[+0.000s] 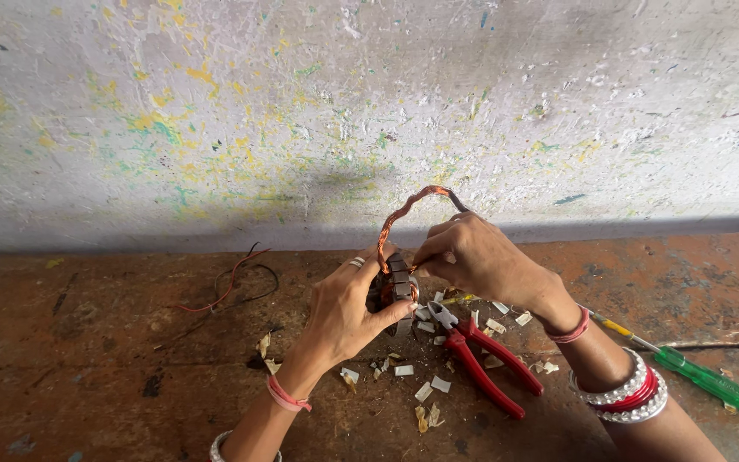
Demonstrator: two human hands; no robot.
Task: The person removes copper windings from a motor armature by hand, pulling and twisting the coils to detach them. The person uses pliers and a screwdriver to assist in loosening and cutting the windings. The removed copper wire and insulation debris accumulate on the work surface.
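Observation:
My left hand (345, 306) grips a small dark metal motor core (393, 284) held upright above the floor. My right hand (472, 255) pinches a thick bundle of copper wire (402, 214) that rises from the core and arcs up and over to the right. The far end of the bundle turns dark near my right fingers. Both wrists wear bangles and thread bands. Red-handled pliers (482, 352) lie on the floor just below my hands.
A green-handled screwdriver (703, 378) lies at the right. Several pale paper scraps (428, 392) are scattered under the hands. Thin red and black wires (231, 284) lie loose at the left. A paint-spattered wall (369, 111) rises behind the worn reddish floor (87, 359).

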